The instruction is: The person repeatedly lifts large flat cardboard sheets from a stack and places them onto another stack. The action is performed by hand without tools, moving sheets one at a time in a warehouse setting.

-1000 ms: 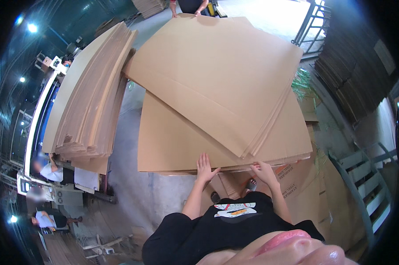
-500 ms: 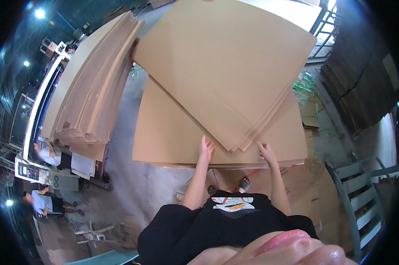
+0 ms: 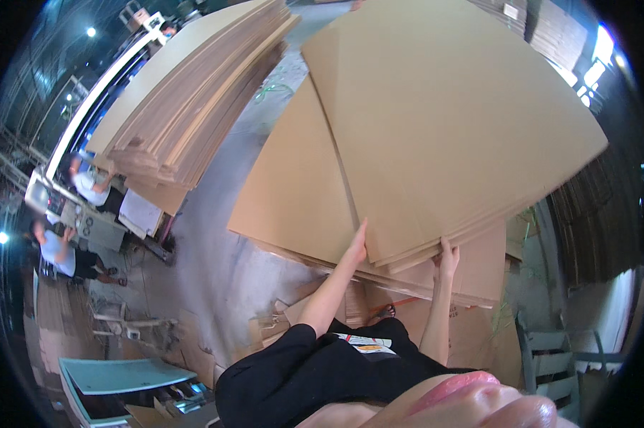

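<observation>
A few large brown cardboard sheets (image 3: pixel 457 128) lie turned at an angle on top of a wider cardboard stack (image 3: pixel 286 178). At the near left side of the upper sheets, my left hand (image 3: pixel 357 245) rests its straight fingers against their edge. My right hand (image 3: pixel 446 260) grips their near edge, fingers closed on it and partly hidden. At the far corner of the upper sheets, a bit of another person's hand (image 3: pixel 356 4) shows at the top rim.
A tall stack of cardboard (image 3: pixel 193 93) stands to the left. Two people in white tops, one seated (image 3: pixel 58 250), are beside a long machine. A slatted chair (image 3: pixel 550 357) is at the lower right, a pale teal panel (image 3: pixel 126 376) at the lower left. Dark stacks (image 3: pixel 596 221) line the right.
The upper sheets have swung round, their near corner shifting slightly down and far end going right. My left hand now lies against their edge, and my right hand has closed on them.
</observation>
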Available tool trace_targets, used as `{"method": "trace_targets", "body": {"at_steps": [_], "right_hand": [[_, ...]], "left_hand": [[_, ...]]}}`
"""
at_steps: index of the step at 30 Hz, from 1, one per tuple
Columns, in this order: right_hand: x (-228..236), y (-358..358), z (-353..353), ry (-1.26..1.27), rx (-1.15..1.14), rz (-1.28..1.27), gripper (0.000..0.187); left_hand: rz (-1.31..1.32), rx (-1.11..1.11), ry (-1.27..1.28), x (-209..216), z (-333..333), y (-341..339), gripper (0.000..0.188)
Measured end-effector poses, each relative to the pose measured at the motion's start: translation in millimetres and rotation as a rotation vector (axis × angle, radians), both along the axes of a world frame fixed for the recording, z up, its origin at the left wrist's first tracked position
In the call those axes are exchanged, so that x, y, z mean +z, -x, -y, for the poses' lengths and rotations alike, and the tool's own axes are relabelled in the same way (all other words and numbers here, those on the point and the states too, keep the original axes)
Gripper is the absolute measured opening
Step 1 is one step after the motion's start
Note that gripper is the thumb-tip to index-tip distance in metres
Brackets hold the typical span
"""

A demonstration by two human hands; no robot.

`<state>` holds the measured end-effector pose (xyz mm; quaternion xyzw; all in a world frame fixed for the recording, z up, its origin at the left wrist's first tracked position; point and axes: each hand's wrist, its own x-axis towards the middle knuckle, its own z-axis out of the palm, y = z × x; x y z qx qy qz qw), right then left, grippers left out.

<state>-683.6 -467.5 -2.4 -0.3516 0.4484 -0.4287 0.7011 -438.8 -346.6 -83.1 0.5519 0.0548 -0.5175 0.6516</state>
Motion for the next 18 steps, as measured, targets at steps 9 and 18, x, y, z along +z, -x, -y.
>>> {"method": "trace_targets", "body": {"at_steps": [9, 18], "right_hand": [[47, -49, -211, -0.187, 0.063, 0.044, 0.036], [-14, -48, -307, -0.546, 0.25, 0.29, 0.084]], "left_hand": [[-0.262, -0.151, 0.359, 51, -181, -94, 0.056], [-0.212, -0.24, 0.207, 27, -274, -130, 0.048]]}}
